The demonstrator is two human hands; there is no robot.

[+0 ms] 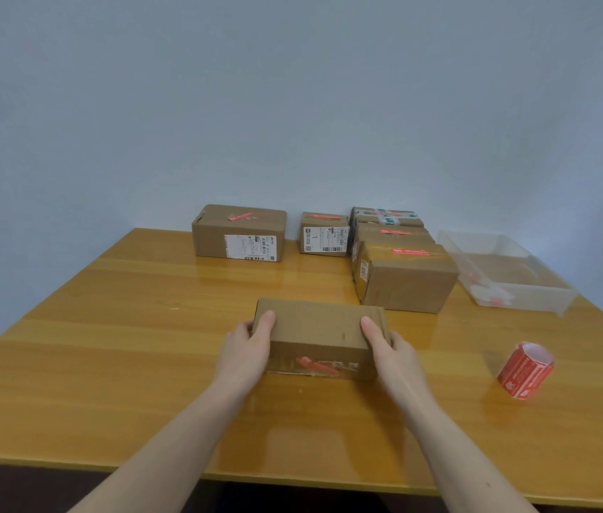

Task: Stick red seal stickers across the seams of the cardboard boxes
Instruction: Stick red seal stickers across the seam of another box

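Four or so cardboard boxes (333,234) at twelve o'clock already wear red seals; left hand (251,342) and right hand (388,346) grip a sealed box (320,336); sticker roll (524,370) waits at three o'clock.

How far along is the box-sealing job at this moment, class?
Done: five boxes at the back, such as the far-left box and the nearest stacked box, show red stickers on top. In hand: the left hand and right hand grip the front box, which has a red sticker on its near face. Left: unclear; the sticker roll lies untouched.
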